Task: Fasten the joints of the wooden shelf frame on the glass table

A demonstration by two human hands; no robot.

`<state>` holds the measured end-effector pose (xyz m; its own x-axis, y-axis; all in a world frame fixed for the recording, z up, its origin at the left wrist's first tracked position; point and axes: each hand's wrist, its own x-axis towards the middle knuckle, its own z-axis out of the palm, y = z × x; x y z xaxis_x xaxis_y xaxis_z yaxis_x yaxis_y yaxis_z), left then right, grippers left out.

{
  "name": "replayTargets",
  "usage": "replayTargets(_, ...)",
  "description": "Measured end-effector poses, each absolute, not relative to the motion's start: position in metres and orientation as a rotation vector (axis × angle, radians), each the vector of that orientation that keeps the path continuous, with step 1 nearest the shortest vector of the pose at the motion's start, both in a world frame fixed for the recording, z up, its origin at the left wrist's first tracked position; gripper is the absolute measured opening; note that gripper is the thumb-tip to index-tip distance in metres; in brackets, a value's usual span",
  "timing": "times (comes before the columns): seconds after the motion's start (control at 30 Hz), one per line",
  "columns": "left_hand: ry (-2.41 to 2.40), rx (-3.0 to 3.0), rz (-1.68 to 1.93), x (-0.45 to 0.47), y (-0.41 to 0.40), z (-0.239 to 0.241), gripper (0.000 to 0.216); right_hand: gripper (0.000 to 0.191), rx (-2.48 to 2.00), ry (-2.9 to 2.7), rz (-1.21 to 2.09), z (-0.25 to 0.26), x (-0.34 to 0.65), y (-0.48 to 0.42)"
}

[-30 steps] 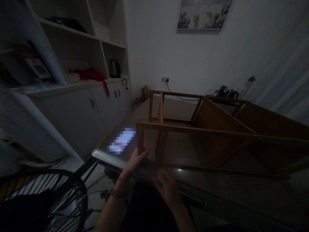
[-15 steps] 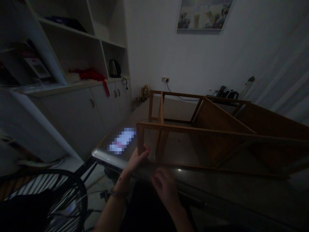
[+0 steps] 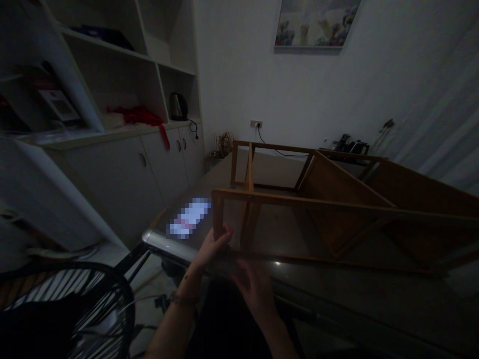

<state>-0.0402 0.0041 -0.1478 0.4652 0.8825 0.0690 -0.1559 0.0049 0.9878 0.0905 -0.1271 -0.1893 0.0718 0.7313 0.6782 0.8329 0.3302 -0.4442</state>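
Observation:
A wooden shelf frame (image 3: 322,204) lies on its side on a dark table (image 3: 337,289). My left hand (image 3: 211,245) grips the frame's near left post at its lower end, thumb on the front. My right hand (image 3: 254,289) hovers just to the right, near the frame's bottom rail at the table's front edge; its fingers are curled and dim, and I cannot make out anything in them. A lit phone screen (image 3: 189,218) lies on the table left of the frame.
White cabinets and open shelves (image 3: 123,129) line the left wall, with a red cloth (image 3: 140,115) and a kettle (image 3: 177,105) on the counter. A black wire chair (image 3: 75,309) stands at lower left. A wall socket (image 3: 256,123) and a picture (image 3: 314,22) are behind.
My right hand has crept slightly up and left toward the frame's bottom rail. The left hand and the frame have stayed in place.

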Motion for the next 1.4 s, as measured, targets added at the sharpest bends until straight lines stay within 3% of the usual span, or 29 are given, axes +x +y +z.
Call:
replayTargets(0.2, 0.714, 1.29, 0.943, -0.04, 0.005, -0.15, 0.043, 0.005, -1.428, -1.845, -0.089, -0.185, 0.095, -0.129)
replayTargets(0.47, 0.71, 1.301, 0.937, -0.039, 0.006, -0.151, 0.044, 0.033, -1.373, -2.006, 0.116, -0.168, 0.11, -0.135)
replayTargets(0.9, 0.685, 1.29, 0.931, -0.04, 0.006, -0.152, 0.04, 0.005, -1.414, -1.89, 0.082, -0.18, 0.102, -0.127)
replayTargets(1.4, 0.706, 1.336, 0.936, -0.041, 0.009, -0.156, 0.04, 0.011, -1.392, -1.844, 0.041, -0.185, 0.101, -0.126)
